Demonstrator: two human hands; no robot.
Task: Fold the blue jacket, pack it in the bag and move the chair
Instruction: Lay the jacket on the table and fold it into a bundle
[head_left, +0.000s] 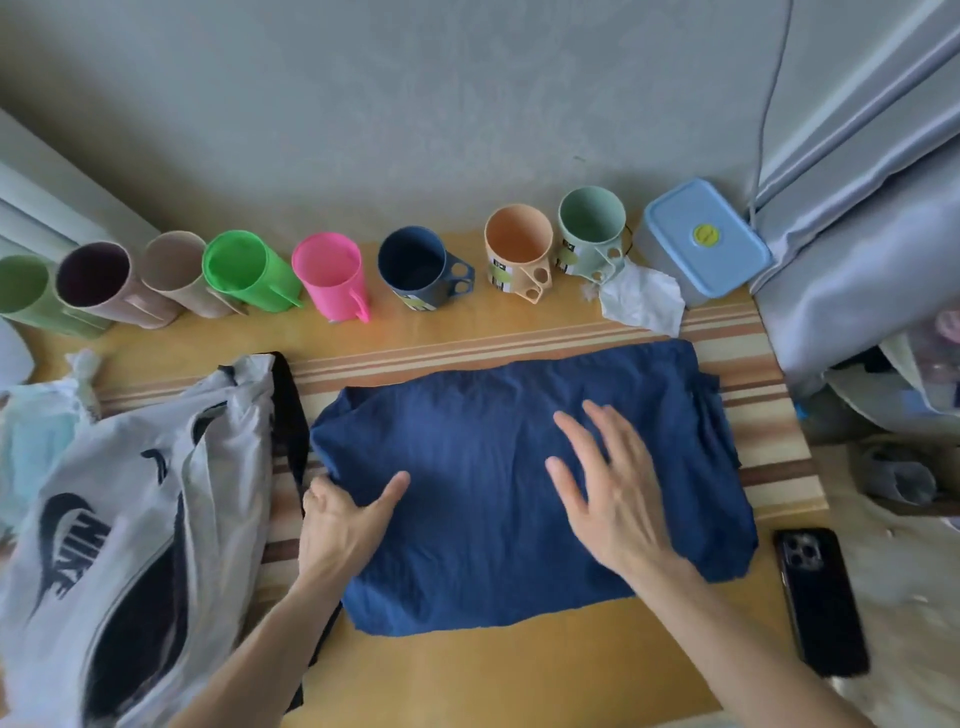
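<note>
The blue jacket (483, 415) lies folded into a rough rectangle on the wooden table (467, 675), partly over a striped mat (769, 415). My left hand (340, 525) grips the jacket's left edge, thumb on top and fingers tucked under the fabric. My right hand (608, 483) rests flat on the jacket's middle with fingers spread. A white bag (135, 519) with a dark logo and black straps lies open at the left, beside the jacket. No chair is in view.
A row of several coloured cups (327, 275) lines the table's far edge against the wall. A light blue lidded box (706, 239) and a crumpled tissue (644, 301) sit far right. A black phone (821, 597) lies near the right edge. Curtains hang at right.
</note>
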